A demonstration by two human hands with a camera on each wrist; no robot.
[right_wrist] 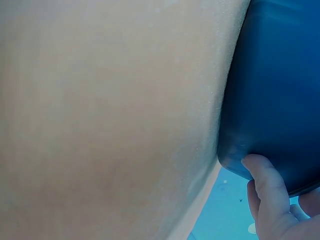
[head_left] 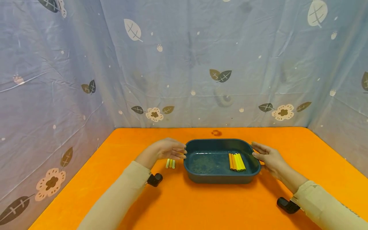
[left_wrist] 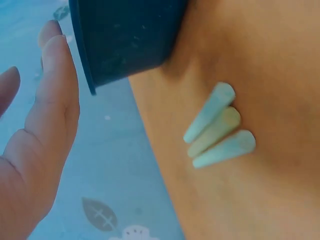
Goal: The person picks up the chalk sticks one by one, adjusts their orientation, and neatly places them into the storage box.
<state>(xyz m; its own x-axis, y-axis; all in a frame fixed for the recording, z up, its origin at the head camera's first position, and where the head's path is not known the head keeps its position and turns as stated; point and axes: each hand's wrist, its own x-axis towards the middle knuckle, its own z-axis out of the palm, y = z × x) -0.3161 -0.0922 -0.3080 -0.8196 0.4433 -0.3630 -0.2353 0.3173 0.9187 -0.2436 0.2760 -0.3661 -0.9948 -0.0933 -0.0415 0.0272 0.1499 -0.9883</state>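
Observation:
A dark teal rectangular dish (head_left: 212, 179) with rounded corners stands on the orange table. Inside it, toward the right, several orange and yellow chalk sticks (head_left: 237, 162) lie side by side. My left hand (head_left: 169, 148) is by the dish's left end, its fingers extended near the rim. At the opposite end is my right hand (head_left: 270, 158), thumb close to the rim; in the right wrist view a fingertip (right_wrist: 252, 162) rests against the outer wall. Three pale chalk sticks (left_wrist: 215, 127) lie on the table below my left hand, two whitish and a yellower one between them.
The orange tabletop (head_left: 215, 207) extends around the dish. Behind it and at both sides hangs a blue-grey curtain (head_left: 178, 64) with leaf and flower prints. A reddish ring-shaped mark (head_left: 216, 133) shows near the table's back edge. Black devices (head_left: 154, 180) sit at both wrists.

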